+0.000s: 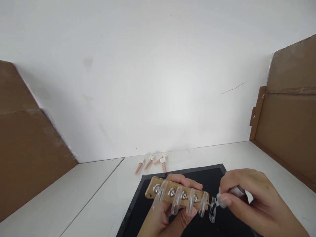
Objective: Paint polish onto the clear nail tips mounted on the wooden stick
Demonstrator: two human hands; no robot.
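My left hand [168, 214] holds up a small wooden strip [150, 191] that carries a row of metal studs, each with a clear false nail tip [176, 201] stuck on it. My right hand [251, 200] pinches a grey-capped nail polish brush [221, 200], and its bristle end touches the rightmost clear tip [212, 212] at the strip's right end. Both hands hover over a black mat [212, 174] on the white table.
Several pink nail-tip holders [150, 163] lie on the white table [98, 197] behind the mat, near the wall. Brown cardboard panels stand at the left [24, 148] and right [288, 125] sides. A seam runs between two tabletops at the left.
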